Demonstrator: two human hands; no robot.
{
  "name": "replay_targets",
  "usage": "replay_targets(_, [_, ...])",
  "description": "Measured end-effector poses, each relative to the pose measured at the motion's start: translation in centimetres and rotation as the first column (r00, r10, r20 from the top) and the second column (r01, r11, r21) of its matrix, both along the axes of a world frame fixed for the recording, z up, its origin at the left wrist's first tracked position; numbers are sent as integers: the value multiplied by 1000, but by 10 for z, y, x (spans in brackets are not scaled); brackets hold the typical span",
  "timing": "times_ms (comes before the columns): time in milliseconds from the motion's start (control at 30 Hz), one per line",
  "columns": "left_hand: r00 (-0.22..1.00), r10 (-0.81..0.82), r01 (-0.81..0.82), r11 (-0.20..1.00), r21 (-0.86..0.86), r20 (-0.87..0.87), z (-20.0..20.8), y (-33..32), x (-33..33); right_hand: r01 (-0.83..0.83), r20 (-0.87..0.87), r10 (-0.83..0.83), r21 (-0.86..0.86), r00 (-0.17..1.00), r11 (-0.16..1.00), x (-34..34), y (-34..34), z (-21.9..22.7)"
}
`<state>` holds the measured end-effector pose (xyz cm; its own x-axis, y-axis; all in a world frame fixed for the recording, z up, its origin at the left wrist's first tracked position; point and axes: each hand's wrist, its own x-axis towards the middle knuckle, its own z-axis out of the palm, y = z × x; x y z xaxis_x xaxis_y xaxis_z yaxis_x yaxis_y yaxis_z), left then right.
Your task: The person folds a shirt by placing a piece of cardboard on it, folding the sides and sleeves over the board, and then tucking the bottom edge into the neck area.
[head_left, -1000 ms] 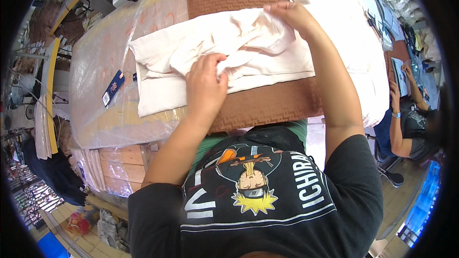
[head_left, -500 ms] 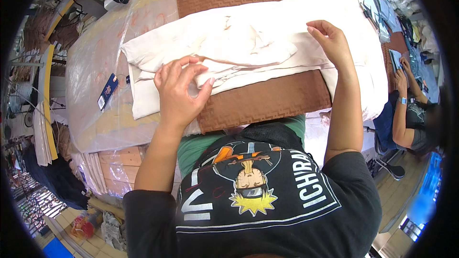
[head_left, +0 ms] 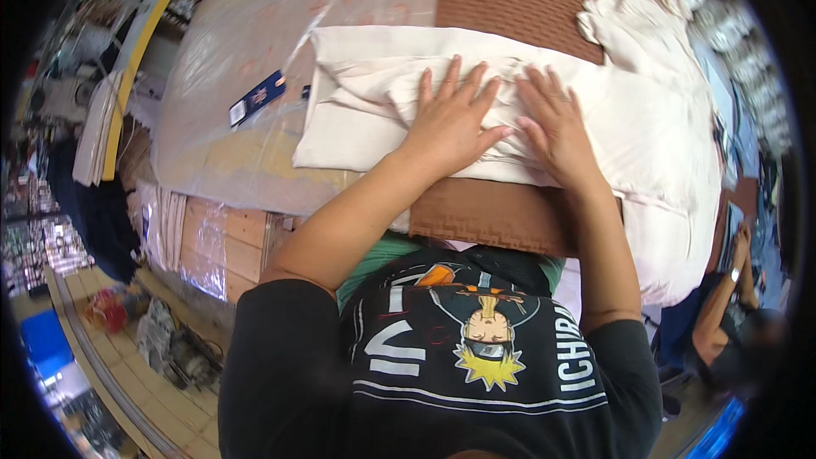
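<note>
1. Two hands in the head view, both on the cream garment. Left hand (head_left: 455,123): palm down, fingers spread wide. Right hand (head_left: 557,127): palm down, fingers a bit apart. Neither is gripping anything.
2. Garment (head_left: 654,144) is laid across the worktop (head_left: 246,51): left end on clear plastic, middle on the brown mat (head_left: 518,0), bulk off to the right. Top layer is rumpled around and between the hands.
3. Risk: creases pressed in. Cause would be palms bearing down on loose cloth, or pushing toward each other.
4. Risk: layers going out of line. Upper one looks slack; a sideways drag could shift it over the lower.
5. Risk: slip at the right. Cloth seems to hang past the near edge there; its weight could pull the rest.
6. Risk: snag at the left. Tag (head_left: 257,99) lies on the plastic just beside the garment's end; can't tell if it's tied on. If so, a tug could catch it.
</note>
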<state>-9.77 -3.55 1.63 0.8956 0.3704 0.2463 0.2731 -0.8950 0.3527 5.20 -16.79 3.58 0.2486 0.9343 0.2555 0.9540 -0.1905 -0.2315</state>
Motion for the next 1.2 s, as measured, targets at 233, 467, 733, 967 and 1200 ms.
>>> replay_targets(233, [911, 317, -271, 942, -196, 265, 11, 131, -46, -49, 17, 47, 111, 999, 993, -14, 15, 38])
replay_targets(467, [894, 448, -445, 881, -161, -18, -13, 242, -79, -45, -16, 47, 99, 999, 994, -25, 22, 38])
replay_targets(733, [897, 433, -442, 866, -233, -92, -19, 257, -73, -76, 36, 74, 73, 997, 994, -31, 32, 38])
replay_targets(967, [898, 353, -351, 935, -54, 264, 0, 208, -88, -97, 37, 94, 98, 995, 990, -40, 29, 44])
replay_targets(1200, [913, 233, -240, 970, -21, 335, 25, 141, -83, -32, 204, -21, 252, 979, 967, 0, -2, 71])
